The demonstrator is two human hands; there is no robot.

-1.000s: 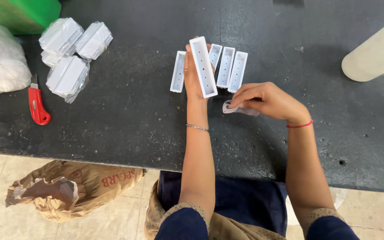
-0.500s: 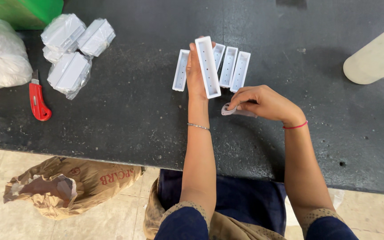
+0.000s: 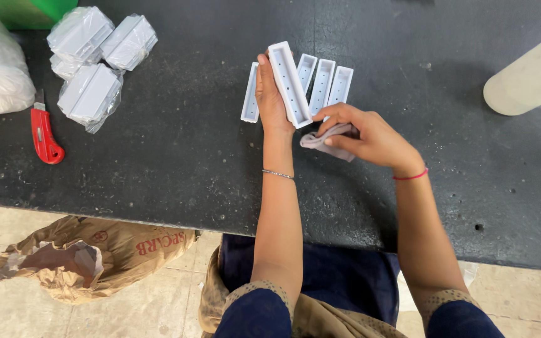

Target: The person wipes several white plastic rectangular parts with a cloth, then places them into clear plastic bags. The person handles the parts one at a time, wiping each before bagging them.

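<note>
White plastic tray (image 3: 289, 84) sits gripped in my left hand (image 3: 270, 100); my right hand (image 3: 370, 134) pinches a small cloth (image 3: 320, 139) beside it. Four trays (image 3: 322, 84) lie on the table (image 3: 189, 156), wrapped packs (image 3: 95, 62) unopened

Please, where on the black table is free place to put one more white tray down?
Bare table lies between the wrapped packs and the left hand, and between the right hand and the cream roll. Crowded: around the loose trays.

Looks like a small workshop or packing station. Worn, speckled black bench (image 3: 176, 156) with identical white plastic trays (image 3: 322, 84) in a row, bagged batches (image 3: 95, 94) near the far left corner, red utility knife (image 3: 45, 133) beside them. Crumpled brown paper sack (image 3: 95, 253) on the tiled floor (image 3: 158, 313) under the near edge.
</note>
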